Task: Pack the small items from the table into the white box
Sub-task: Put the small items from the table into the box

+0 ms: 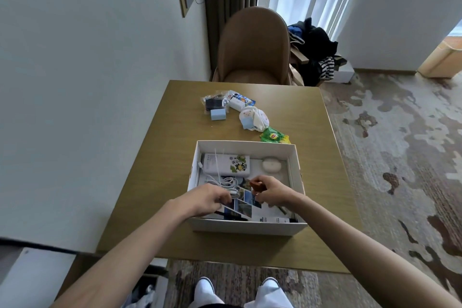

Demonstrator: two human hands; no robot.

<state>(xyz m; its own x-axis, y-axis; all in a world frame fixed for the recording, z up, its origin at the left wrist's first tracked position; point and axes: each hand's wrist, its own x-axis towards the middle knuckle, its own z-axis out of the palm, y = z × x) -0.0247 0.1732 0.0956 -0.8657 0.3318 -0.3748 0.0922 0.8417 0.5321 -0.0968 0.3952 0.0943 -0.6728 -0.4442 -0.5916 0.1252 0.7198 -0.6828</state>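
The white box [296, 172] stands open on the near half of the table. Inside lie a white power bank [225, 164] with a panda sticker, a white oval case [272, 164], a coiled white cable [222, 181] and several photo prints [243, 204]. My left hand [207, 199] reaches into the box and pinches the prints at their left edge. My right hand [271, 190] is inside the box too, closed on a small brown object [257, 186]. On the table beyond the box lie a green tea packet [273, 135], a white patterned cloth [253, 120], a light blue block [218, 114], a clear bag with dark items [214, 102] and a white-blue packet [238, 100].
The wooden table [175, 157] stands against the wall on the left. A tan chair [253, 45] sits at its far side, with a pile of dark clothes [317, 50] to the right. Patterned carpet covers the floor on the right.
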